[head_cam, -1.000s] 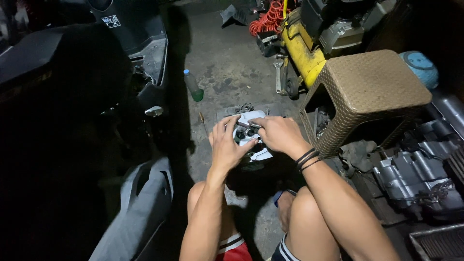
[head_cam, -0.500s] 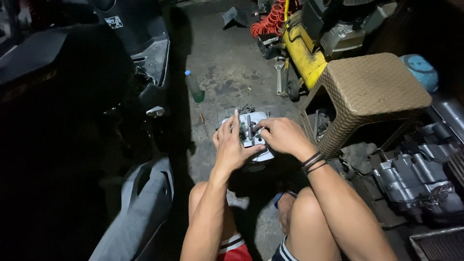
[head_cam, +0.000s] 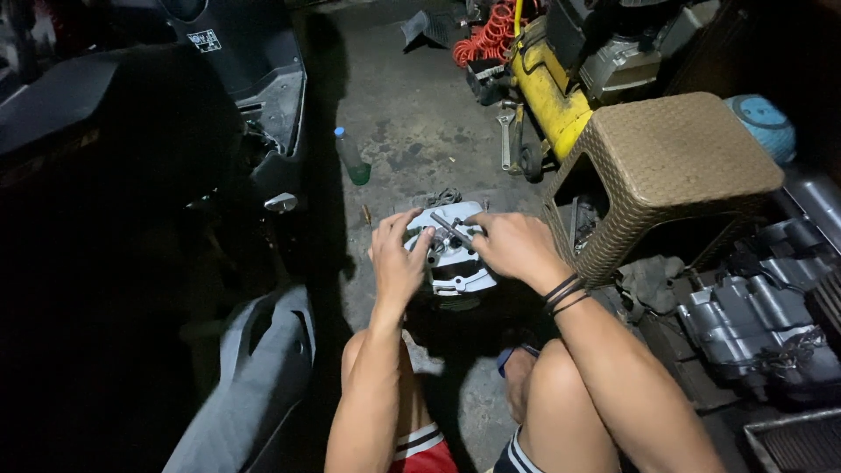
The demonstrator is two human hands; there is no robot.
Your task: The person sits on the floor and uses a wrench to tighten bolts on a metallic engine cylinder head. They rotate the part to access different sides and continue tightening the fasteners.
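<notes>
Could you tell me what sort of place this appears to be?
Probably a small motorcycle repair workshop: a scooter stands beside the stained concrete floor, a compressor with a coiled air hose sits behind, and engine parts lie about.

The engine part (head_cam: 451, 254) sits on the floor (head_cam: 412, 131) just ahead of the knees, the left hand (head_cam: 396, 263) on its left side and the right hand (head_cam: 515, 248) on its right — a rod-shaped tool (head_cam: 451, 230) lies across its top between them. Beyond it, to the left, stands a bottle (head_cam: 352, 158). A woven stool (head_cam: 666, 166) stands right of the part; behind the stool lies a compressor (head_cam: 547, 88). A scooter (head_cam: 149, 149) fills the left side.
</notes>
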